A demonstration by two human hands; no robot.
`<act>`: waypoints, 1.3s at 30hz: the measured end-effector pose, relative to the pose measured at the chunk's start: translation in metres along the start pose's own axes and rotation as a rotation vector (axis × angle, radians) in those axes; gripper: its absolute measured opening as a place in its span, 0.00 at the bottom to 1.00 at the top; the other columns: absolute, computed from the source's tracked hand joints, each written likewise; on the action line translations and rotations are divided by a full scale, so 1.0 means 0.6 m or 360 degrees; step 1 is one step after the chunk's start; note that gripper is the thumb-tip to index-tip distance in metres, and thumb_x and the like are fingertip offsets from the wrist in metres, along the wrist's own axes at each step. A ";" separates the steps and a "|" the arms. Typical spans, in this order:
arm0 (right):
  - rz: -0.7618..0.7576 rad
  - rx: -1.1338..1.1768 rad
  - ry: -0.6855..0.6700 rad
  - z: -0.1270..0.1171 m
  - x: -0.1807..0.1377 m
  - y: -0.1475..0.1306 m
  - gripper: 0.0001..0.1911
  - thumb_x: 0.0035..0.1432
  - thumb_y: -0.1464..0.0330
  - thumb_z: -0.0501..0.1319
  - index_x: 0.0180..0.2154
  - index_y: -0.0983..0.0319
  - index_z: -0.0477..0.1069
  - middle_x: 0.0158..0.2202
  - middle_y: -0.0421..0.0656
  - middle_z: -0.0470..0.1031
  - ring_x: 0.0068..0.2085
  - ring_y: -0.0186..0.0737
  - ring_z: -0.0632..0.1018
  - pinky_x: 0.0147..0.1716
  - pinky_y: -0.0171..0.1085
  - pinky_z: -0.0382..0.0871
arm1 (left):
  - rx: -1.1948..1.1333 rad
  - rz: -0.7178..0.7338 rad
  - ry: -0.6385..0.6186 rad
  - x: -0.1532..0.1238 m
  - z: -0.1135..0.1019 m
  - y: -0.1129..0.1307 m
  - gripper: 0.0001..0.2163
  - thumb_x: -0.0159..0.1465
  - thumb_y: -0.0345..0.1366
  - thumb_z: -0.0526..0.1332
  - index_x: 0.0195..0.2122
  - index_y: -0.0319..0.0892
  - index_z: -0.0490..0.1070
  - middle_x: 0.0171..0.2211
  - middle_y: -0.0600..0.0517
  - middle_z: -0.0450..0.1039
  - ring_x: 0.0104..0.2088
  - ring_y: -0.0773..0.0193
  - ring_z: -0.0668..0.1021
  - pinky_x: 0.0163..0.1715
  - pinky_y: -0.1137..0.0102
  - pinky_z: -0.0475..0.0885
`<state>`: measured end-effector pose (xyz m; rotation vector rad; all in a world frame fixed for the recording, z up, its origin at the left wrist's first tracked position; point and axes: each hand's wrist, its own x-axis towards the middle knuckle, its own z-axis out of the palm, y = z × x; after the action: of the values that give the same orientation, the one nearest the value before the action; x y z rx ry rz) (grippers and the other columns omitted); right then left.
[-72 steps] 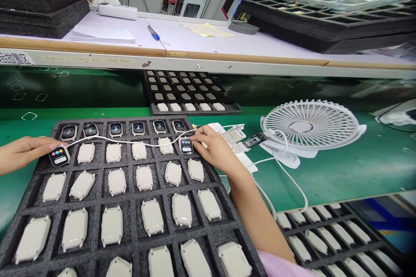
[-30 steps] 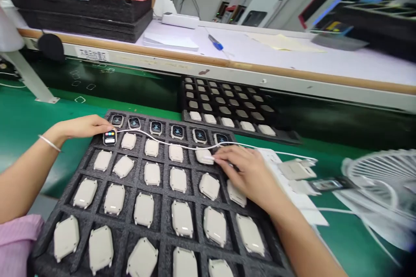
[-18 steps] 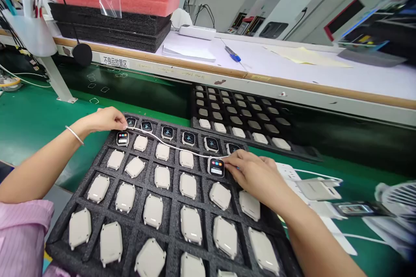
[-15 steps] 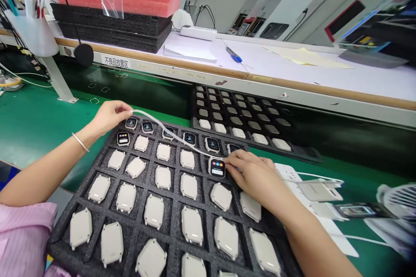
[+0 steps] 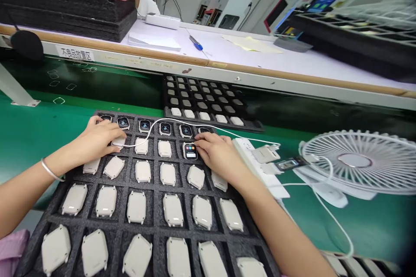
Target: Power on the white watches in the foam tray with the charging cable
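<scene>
A dark foam tray (image 5: 152, 188) holds rows of pale smartwatches, most with their backs up. The far row shows lit faces, such as the smartwatch (image 5: 165, 128). At the tray's far left, my left hand (image 5: 100, 138) is closed on the end of a white charging cable (image 5: 175, 120), where a small pale piece shows under the fingers; whether it is a watch or the cable's head I cannot tell. My right hand (image 5: 222, 156) pinches the right edge of a smartwatch (image 5: 190, 151) whose screen shows coloured dots. Its fingertips are partly hidden.
Right of the tray, a power strip (image 5: 245, 145) carries a white charger plug (image 5: 264, 154). A white fan (image 5: 354, 160) stands farther right. Behind lies a second watch tray (image 5: 211, 122), partly under the shelf (image 5: 227, 62). Stacked foam (image 5: 97, 13) and a blue-handled tool (image 5: 196, 43) rest on the shelf.
My left hand has come down from the tray's far left corner onto the second-row watch spot. The cable no longer stretches between both hands. The view has swung right, bringing in the whole fan.
</scene>
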<state>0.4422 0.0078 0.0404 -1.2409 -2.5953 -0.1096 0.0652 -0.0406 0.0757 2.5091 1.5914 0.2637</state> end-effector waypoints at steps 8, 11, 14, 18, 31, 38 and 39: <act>0.0103 -0.0077 0.0089 -0.009 0.003 -0.017 0.11 0.66 0.73 0.57 0.34 0.60 0.76 0.40 0.46 0.80 0.42 0.48 0.75 0.40 0.46 0.52 | -0.0107 -0.0068 0.0015 0.022 -0.036 -0.016 0.17 0.61 0.53 0.59 0.40 0.48 0.79 0.38 0.50 0.82 0.42 0.52 0.79 0.58 0.58 0.64; 0.0240 -0.0248 0.0265 -0.015 0.005 -0.025 0.12 0.68 0.73 0.56 0.33 0.61 0.76 0.39 0.48 0.80 0.40 0.49 0.75 0.40 0.46 0.51 | -0.0459 -0.0287 -0.0087 0.022 -0.043 -0.029 0.23 0.61 0.58 0.55 0.41 0.46 0.80 0.35 0.50 0.81 0.34 0.55 0.79 0.38 0.67 0.72; 0.0171 -0.0169 0.0357 -0.024 0.010 -0.044 0.11 0.70 0.72 0.56 0.36 0.61 0.75 0.39 0.47 0.80 0.39 0.46 0.76 0.40 0.45 0.51 | -0.0573 -0.0241 -0.0240 0.022 -0.039 -0.029 0.25 0.62 0.60 0.55 0.38 0.46 0.81 0.31 0.50 0.79 0.30 0.57 0.77 0.32 0.70 0.70; -0.0201 0.0067 0.0166 -0.024 0.023 -0.083 0.08 0.69 0.72 0.58 0.37 0.59 0.75 0.36 0.41 0.81 0.39 0.41 0.77 0.45 0.44 0.52 | -0.0445 -0.0177 -0.0324 0.029 -0.033 -0.025 0.28 0.67 0.60 0.48 0.33 0.45 0.79 0.26 0.50 0.74 0.29 0.58 0.75 0.34 0.69 0.70; -0.0136 0.0084 -0.0076 -0.035 0.059 -0.096 0.10 0.67 0.74 0.59 0.36 0.60 0.78 0.35 0.42 0.81 0.39 0.45 0.79 0.53 0.50 0.48 | -0.0273 -0.0063 -0.0452 0.040 -0.030 -0.027 0.27 0.70 0.54 0.42 0.33 0.43 0.74 0.30 0.51 0.76 0.33 0.59 0.75 0.40 0.71 0.66; -0.0212 0.0261 -0.0106 -0.018 0.037 -0.094 0.09 0.66 0.75 0.59 0.36 0.59 0.76 0.36 0.41 0.81 0.39 0.43 0.80 0.56 0.50 0.47 | -0.0256 -0.0048 -0.0453 0.043 -0.022 -0.030 0.25 0.70 0.53 0.42 0.34 0.44 0.74 0.32 0.51 0.77 0.35 0.59 0.75 0.47 0.68 0.65; -0.0196 0.0298 -0.0086 -0.020 0.035 -0.093 0.09 0.67 0.75 0.58 0.37 0.59 0.76 0.36 0.41 0.81 0.38 0.43 0.80 0.56 0.49 0.48 | -0.0256 -0.0068 -0.0481 0.044 -0.023 -0.028 0.25 0.70 0.52 0.42 0.33 0.43 0.73 0.31 0.51 0.76 0.35 0.59 0.75 0.47 0.67 0.65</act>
<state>0.3887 -0.0136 0.0600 -1.0332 -2.6559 0.1428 0.0582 -0.0090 0.0868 2.2640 1.4408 0.0047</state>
